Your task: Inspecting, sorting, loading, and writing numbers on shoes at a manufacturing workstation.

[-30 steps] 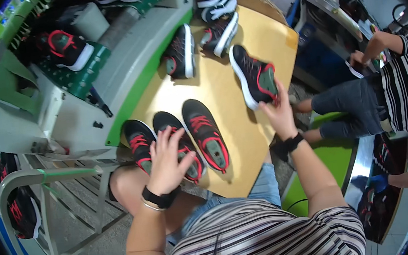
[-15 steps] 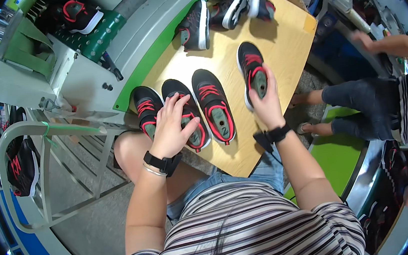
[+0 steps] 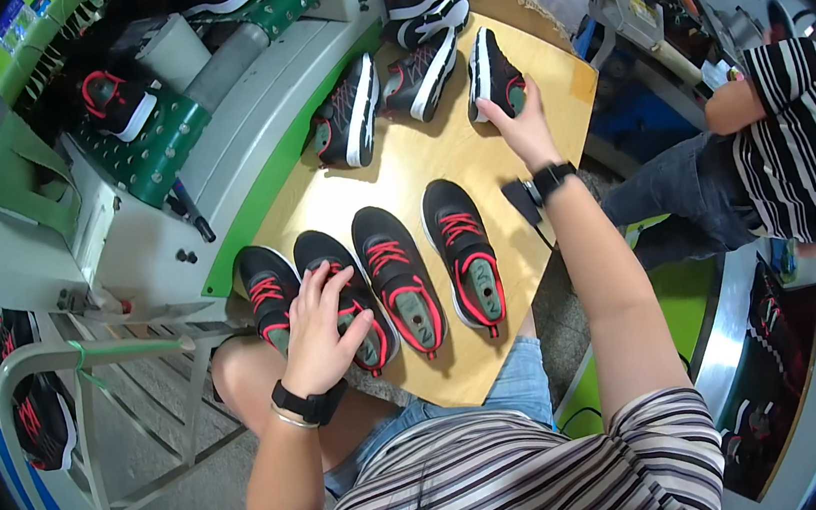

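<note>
Several black sneakers with red laces and green insoles stand in a row on the wooden tabletop (image 3: 433, 385), toes pointing away from me. My left hand (image 3: 316, 328) rests with fingers spread over the second sneaker (image 3: 319, 253) from the left, next to the leftmost sneaker (image 3: 259, 270). To its right are a third sneaker (image 3: 386, 257) and the rightmost sneaker (image 3: 461, 249), neither touched by a hand. Farther back, my right hand (image 3: 521, 129) grips another black sneaker (image 3: 487, 63) near its heel, the white sole side turned left. Its fingertips are partly hidden behind the shoe.
More sneakers lie on their sides at the back, including one sneaker (image 3: 349, 116) beside the green table edge (image 3: 257, 207). A conveyor (image 3: 140, 155) carrying shoes runs at the far left. A grey metal rail (image 3: 96, 432) is left; a co-worker (image 3: 711, 175) stands right.
My right hand has let go of the sneaker now at the row's right end and moved back to grip another. My left hand stays over the second sneaker. The view has shifted.
</note>
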